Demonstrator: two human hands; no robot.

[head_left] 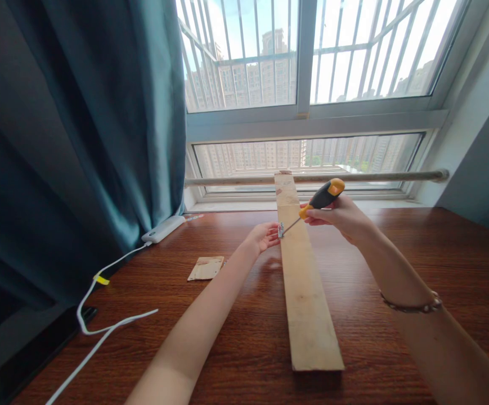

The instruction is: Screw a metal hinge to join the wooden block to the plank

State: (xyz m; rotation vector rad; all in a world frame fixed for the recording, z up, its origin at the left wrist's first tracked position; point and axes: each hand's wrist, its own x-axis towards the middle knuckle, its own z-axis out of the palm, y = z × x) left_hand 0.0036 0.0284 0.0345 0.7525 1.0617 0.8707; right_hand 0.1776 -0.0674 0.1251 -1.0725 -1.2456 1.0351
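Observation:
A long, pale wooden board (307, 292) lies lengthwise in front of me, its far end near the window rail. My left hand (266, 236) is at the board's left edge, fingers closed on a small silvery metal piece (281, 230) against the wood; its exact kind is too small to tell. In my right hand (332, 216) is a screwdriver (327, 194) with a black and yellow handle, gripped near the lower end of the handle. Its shaft slants down to the left, and the tip meets the metal piece or is just beside it.
Left of my left forearm, a small flat piece of wood or card (206, 268) lies on the brown table (244, 337). A white power strip (164, 229) with a white cable (120, 323) sits by the dark blue curtain (151, 112). A horizontal rail (366, 177) crosses the window.

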